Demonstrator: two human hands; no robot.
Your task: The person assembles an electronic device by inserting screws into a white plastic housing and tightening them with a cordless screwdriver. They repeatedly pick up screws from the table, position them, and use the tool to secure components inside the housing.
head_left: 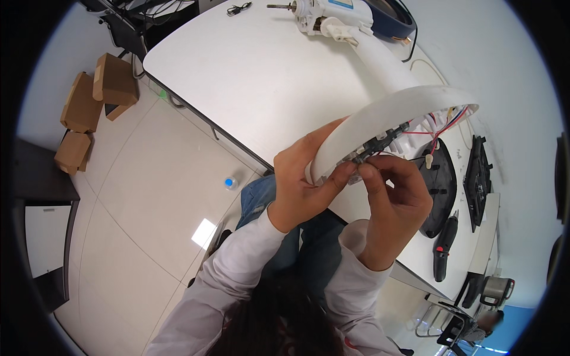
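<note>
White tabletop (225, 83) spreads wide leftward; left hand (301, 187) grips housing rim (380, 115); right hand (396, 199) bunched at dark board (385, 140) (hold unclear).

Looks like an office-type room, used as a small electronics workshop. Office cues: glossy tiled floor (130, 207), plain pale wall (499, 47), dark cabinet (35, 166) with white door, cardboard boxes (82, 102). Workshop cues: white tabletop (237, 71) bearing black screwdriver (442, 252), black oval cover (444, 202), bare motor unit (341, 16); above it, open white ring housing (380, 113), red wires (437, 133) exposed. Exact site type unclear.
</note>
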